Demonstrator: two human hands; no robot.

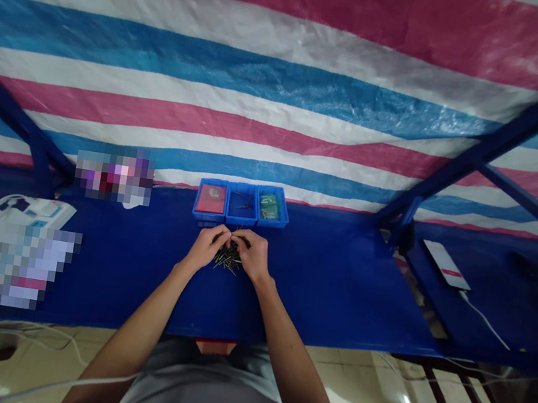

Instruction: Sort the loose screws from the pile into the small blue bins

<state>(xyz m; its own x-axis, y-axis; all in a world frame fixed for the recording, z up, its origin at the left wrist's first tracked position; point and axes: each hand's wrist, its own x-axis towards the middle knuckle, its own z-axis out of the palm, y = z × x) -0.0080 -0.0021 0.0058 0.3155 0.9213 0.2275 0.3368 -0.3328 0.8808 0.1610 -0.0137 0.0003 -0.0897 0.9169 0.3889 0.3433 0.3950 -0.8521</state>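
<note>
On the blue table lies a pile of thin dark metal pieces (226, 260), like screws or nails; their exact kind is too small to tell. My left hand (204, 246) is over the pile's left side, thumb and fingers pinched together. My right hand (252, 253) mirrors it on the right, also pinched, and the fingertips of both hands meet above the pile. Whatever lies between the fingertips is too small to make out. Just beyond the hands, three joined blue bins hold a reddish item (211, 198), a few dark thin pieces (243, 202) and green-and-silver packets (271, 206).
At the left of the table (337, 286) are a white power strip (52, 213) with tangled cables and blurred items. A white phone (446, 264) on a cable lies at the right. Blue metal frame bars (456, 165) stand before a striped tarp (267, 80).
</note>
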